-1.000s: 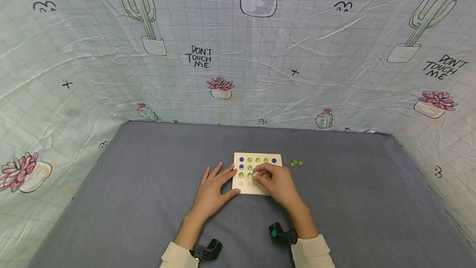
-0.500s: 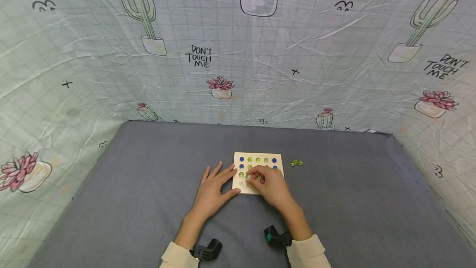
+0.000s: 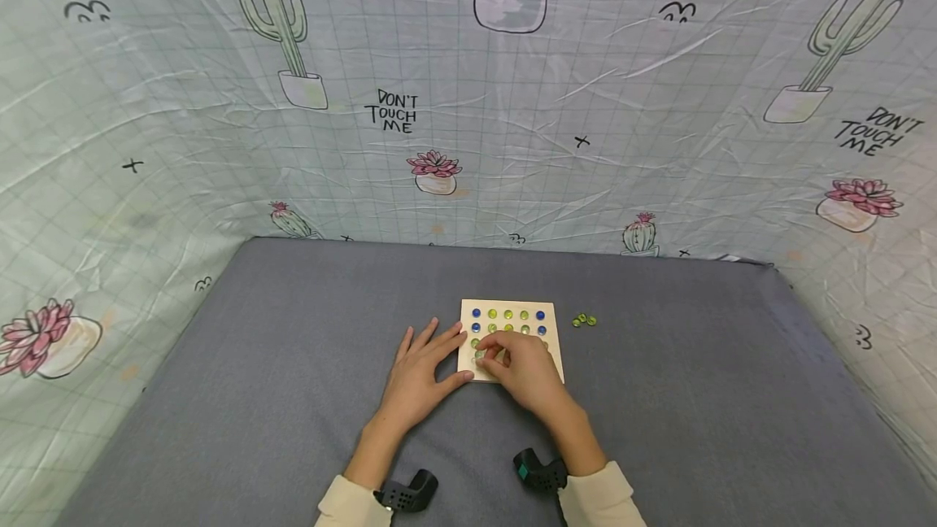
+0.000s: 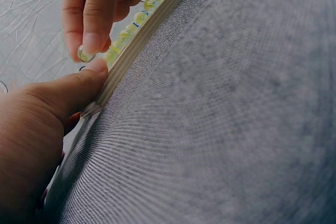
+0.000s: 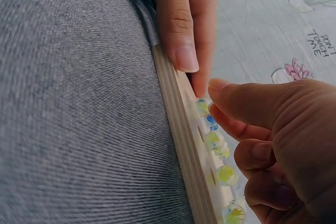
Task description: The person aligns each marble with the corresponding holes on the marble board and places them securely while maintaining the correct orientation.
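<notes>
A pale wooden board (image 3: 501,305) with rows of shallow holes lies on the grey cloth; blue and yellow-green glass marbles sit in many of them. My left hand (image 3: 420,381) rests at the board's left side, fingers spread, its thumb (image 4: 84,85) at the near left corner. Over the left part of the board, my right hand (image 3: 525,366) pinches a clear yellow-green marble (image 4: 85,54) between thumb and fingertips. In the right wrist view that marble is mostly hidden behind the thumb (image 5: 236,95). The right hand covers much of the board's front rows in the head view.
Several loose yellow-green marbles (image 3: 583,320) lie on the grey cloth (image 3: 695,397) just right of the board. A cactus-print curtain (image 3: 439,47) rises behind the table and at both sides. Each wrist wears a black camera mount (image 3: 540,470).
My right hand has moved left and slightly nearer across the board, from its middle to its front left, holding the marble. My left hand has stayed in place.
</notes>
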